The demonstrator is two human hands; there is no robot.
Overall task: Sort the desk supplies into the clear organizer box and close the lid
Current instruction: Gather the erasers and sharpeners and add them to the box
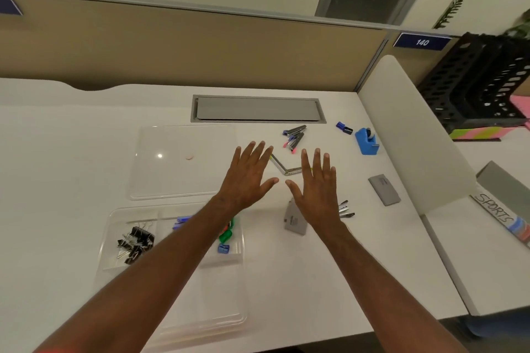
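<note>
The clear plastic organizer box (pixel 172 281) lies open at the near left of the white desk (pixel 329 281), its flat clear lid (pixel 183 162) just beyond. Left hand (pixel 248 178) and right hand (pixel 315 189) hover side by side, palms down, fingers spread, holding nothing. Bare desktop runs near-right to the edge.

Soft overhead light, glare spot on clear lid (pixel 183 162), wide-angle edge distortion.
</note>
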